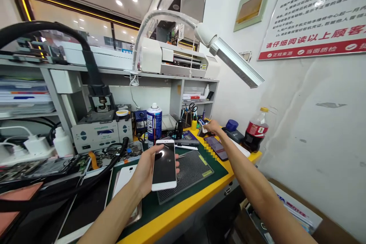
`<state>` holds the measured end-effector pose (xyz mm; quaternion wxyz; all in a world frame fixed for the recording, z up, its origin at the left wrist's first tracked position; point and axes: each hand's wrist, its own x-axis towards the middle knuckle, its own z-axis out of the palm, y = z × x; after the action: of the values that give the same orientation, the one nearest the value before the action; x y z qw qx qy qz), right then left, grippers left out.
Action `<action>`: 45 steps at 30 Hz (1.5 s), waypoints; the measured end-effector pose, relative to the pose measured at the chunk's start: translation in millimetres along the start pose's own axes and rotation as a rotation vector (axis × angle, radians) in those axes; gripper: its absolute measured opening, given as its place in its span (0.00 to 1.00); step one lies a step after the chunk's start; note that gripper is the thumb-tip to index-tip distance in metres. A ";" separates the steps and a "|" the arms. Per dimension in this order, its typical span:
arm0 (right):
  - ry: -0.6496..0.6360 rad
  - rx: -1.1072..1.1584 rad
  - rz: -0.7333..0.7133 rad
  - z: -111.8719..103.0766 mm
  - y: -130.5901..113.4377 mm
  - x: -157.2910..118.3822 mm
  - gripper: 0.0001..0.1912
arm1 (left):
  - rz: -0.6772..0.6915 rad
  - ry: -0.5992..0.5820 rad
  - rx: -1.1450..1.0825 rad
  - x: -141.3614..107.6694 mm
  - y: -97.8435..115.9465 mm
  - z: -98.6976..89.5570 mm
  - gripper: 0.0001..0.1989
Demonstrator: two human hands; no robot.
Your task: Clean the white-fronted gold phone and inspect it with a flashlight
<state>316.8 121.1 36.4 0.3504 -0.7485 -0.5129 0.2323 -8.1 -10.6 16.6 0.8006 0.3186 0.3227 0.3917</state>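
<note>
A white smartphone [164, 167] with a dark, reflecting screen rests in my left hand [145, 168], thumb along one edge and fingertips showing at the other. It is held above a dark perforated mat [191, 173]. My right hand [214, 126] is stretched out to the back right of the bench, its fingers closed at a small blue and white item [202, 123]. What exactly they grip is too small to make out. Below that hand lies a dark phone [216, 148]. A white phone shell [123, 179] lies beneath my left forearm.
A blue spray can [154, 124] and a yellow bottle [194, 123] stand behind the mat. A cola bottle [256, 129] is by the wall. A grey rework station [101, 135] and a black hose [114, 160] occupy the left. A lamp [234, 61] hangs overhead.
</note>
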 end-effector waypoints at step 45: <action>-0.417 0.537 -0.572 71.7 -47.2 -100.1 0.17 | 0.132 0.164 -0.004 5.6 -3.9 4.8 0.31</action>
<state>200.9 59.3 24.9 0.4717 -0.3962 -0.6805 0.3969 -0.1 -9.0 15.0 0.7444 0.3043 0.3648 0.4692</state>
